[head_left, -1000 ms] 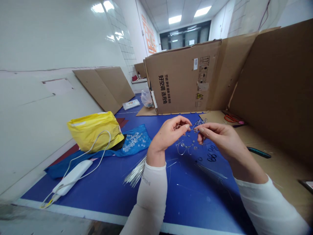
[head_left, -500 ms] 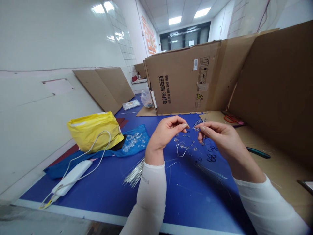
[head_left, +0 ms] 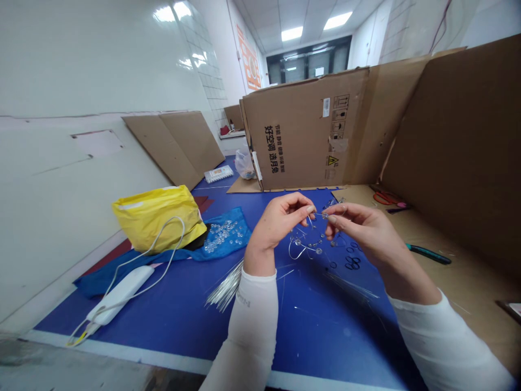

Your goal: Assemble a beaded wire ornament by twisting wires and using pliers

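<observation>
My left hand point(head_left: 280, 221) pinches a thin silvery wire between thumb and forefinger. A short way to the right, my right hand point(head_left: 358, 225) is closed on the same beaded wire point(head_left: 298, 243), near a clear bead. Below the fingertips the wire hangs in loose loops with several clear round beads. Exactly how the wire ends meet at the fingertips is too small to tell. Several black rings point(head_left: 353, 263) lie on the blue table point(head_left: 309, 331) under my right hand. A bundle of straight silvery wires point(head_left: 225, 288) lies beside my left forearm.
Clear beads point(head_left: 224, 234) are spread on a blue cloth point(head_left: 241, 217), near a yellow bag point(head_left: 158, 217) and a white power strip point(head_left: 120, 296) with its cord. Cardboard walls point(head_left: 305, 136) stand behind. Green-handled pliers point(head_left: 429, 253) and red-handled scissors point(head_left: 385, 198) lie at right.
My right hand has shifted slightly left, bringing the fingertips closer together. The hanging beaded loops have swung and changed shape a little. Both hands keep their pinch.
</observation>
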`<state>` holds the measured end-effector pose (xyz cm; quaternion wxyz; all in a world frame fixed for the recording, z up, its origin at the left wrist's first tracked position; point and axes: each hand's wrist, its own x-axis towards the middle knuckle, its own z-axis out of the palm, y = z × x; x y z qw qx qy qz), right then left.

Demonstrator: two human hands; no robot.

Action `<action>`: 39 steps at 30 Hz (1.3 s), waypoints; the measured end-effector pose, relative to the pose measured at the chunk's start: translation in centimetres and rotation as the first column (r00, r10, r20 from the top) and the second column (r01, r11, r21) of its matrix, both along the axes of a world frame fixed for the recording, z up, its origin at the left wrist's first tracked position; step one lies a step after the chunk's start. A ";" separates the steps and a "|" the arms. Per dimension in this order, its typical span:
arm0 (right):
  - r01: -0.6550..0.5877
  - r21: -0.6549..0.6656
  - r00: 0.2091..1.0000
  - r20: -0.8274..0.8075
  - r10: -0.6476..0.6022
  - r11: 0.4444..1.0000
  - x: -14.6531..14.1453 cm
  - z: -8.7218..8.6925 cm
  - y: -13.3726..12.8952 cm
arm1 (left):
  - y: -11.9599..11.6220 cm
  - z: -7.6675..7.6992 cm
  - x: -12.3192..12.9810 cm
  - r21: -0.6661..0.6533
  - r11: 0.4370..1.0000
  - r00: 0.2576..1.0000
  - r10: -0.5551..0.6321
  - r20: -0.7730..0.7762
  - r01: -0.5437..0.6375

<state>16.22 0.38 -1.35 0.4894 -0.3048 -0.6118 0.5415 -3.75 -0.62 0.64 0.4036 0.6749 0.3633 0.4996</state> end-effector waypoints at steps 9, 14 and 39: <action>-0.003 0.040 1.000 0.015 0.003 0.999 0.1 -0.3 0.3 | 0.0 0.0 0.0 -0.002 1.000 1.000 0.000 0.000 0.000; 0.011 0.145 0.996 0.082 -0.023 0.989 0.2 -0.5 0.1 | 0.0 -0.1 0.1 -0.010 1.000 1.000 0.015 -0.015 -0.015; -0.093 0.045 0.991 0.104 0.088 0.995 0.5 -0.6 0.2 | -0.1 -0.1 0.6 -0.035 0.999 0.999 -0.014 -0.029 0.013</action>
